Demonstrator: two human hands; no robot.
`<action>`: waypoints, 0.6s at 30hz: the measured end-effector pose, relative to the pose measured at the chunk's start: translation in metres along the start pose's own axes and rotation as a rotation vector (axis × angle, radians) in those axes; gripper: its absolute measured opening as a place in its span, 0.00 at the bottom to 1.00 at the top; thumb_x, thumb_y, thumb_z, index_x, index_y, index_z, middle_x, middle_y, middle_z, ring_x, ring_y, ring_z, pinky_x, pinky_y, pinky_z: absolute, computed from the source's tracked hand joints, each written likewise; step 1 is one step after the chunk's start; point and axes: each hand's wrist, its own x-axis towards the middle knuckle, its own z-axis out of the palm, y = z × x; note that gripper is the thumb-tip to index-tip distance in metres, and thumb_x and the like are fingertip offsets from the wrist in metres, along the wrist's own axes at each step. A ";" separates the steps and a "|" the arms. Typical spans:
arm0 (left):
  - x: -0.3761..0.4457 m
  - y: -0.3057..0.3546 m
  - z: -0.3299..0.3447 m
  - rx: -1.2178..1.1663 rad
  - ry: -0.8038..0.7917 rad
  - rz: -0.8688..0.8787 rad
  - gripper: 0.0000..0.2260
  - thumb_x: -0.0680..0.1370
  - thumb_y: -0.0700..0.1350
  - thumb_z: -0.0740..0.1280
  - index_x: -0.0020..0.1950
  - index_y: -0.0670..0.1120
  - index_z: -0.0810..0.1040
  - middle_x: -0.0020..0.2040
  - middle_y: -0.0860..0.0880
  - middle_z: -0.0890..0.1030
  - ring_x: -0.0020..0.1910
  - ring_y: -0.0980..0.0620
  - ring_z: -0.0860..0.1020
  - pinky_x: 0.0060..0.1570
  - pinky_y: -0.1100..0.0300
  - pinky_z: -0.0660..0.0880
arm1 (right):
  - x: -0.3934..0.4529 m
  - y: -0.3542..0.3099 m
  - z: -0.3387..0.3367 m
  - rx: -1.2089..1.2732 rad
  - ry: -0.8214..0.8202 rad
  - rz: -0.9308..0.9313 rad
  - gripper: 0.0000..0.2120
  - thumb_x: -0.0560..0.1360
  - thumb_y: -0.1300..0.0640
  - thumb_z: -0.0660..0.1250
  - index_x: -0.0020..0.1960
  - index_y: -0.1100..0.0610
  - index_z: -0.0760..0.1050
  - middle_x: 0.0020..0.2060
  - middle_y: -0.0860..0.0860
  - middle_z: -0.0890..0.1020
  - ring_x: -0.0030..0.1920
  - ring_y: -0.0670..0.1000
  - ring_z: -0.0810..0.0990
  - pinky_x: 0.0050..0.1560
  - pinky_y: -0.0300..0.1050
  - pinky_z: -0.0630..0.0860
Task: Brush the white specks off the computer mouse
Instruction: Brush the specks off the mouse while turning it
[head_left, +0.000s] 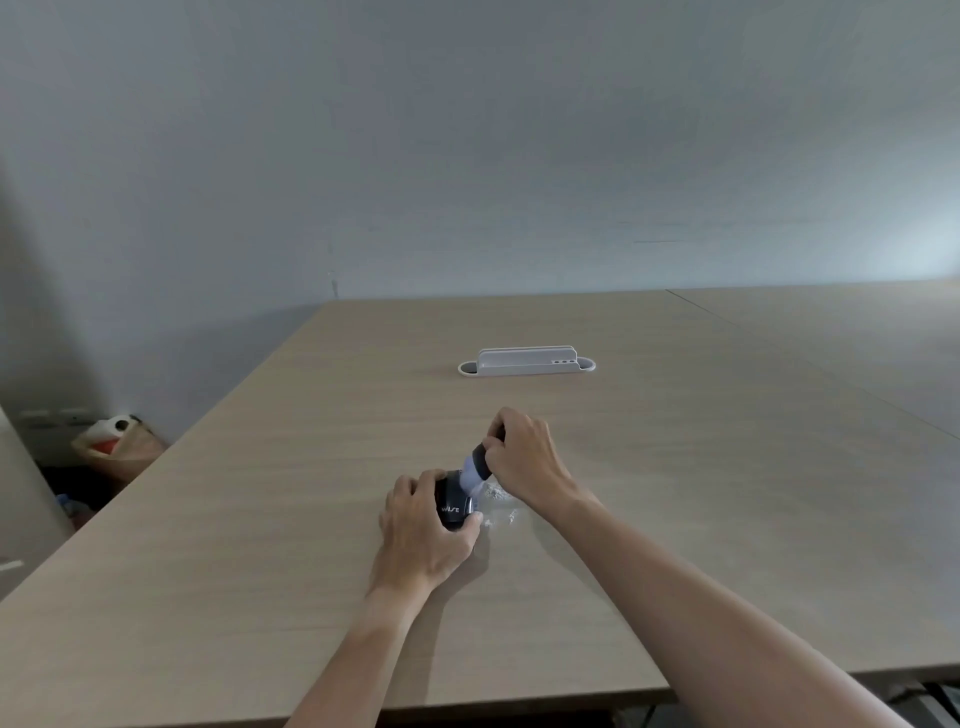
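Both my hands are busy near the middle of the pale wood-grain table (260, 571). My left hand (423, 535) is wrapped around the black computer mouse (453, 501), a smooth rounded shell with white lettering on its side, pinning it to the tabletop. My right hand (524, 460) is closed on the dark stubby handle of a brush (477, 466), whose pale, soft-looking round head touches the mouse's far end. White specks (497, 493) lie as a powdery patch on the table just right of the mouse. Farther back sits a long white plastic cable port (526, 362) with rounded ends.
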 end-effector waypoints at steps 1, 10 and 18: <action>0.000 0.000 0.000 0.003 -0.006 0.005 0.23 0.65 0.58 0.72 0.58 0.55 0.73 0.50 0.53 0.72 0.57 0.51 0.71 0.58 0.58 0.67 | 0.001 -0.001 0.001 0.004 0.039 -0.007 0.06 0.72 0.65 0.60 0.42 0.62 0.75 0.41 0.55 0.81 0.42 0.56 0.77 0.39 0.49 0.74; 0.005 -0.005 0.001 -0.020 -0.029 -0.005 0.23 0.59 0.65 0.68 0.49 0.55 0.73 0.45 0.56 0.76 0.51 0.53 0.72 0.53 0.58 0.71 | -0.002 -0.011 0.002 0.030 -0.160 -0.026 0.07 0.71 0.65 0.65 0.43 0.63 0.82 0.39 0.53 0.82 0.43 0.51 0.77 0.34 0.34 0.70; 0.006 -0.004 -0.001 -0.055 -0.022 -0.004 0.27 0.58 0.62 0.73 0.53 0.53 0.76 0.45 0.56 0.77 0.51 0.55 0.72 0.49 0.63 0.66 | -0.001 -0.011 -0.013 0.083 -0.213 0.022 0.07 0.69 0.66 0.65 0.36 0.60 0.80 0.26 0.44 0.80 0.30 0.44 0.74 0.31 0.38 0.70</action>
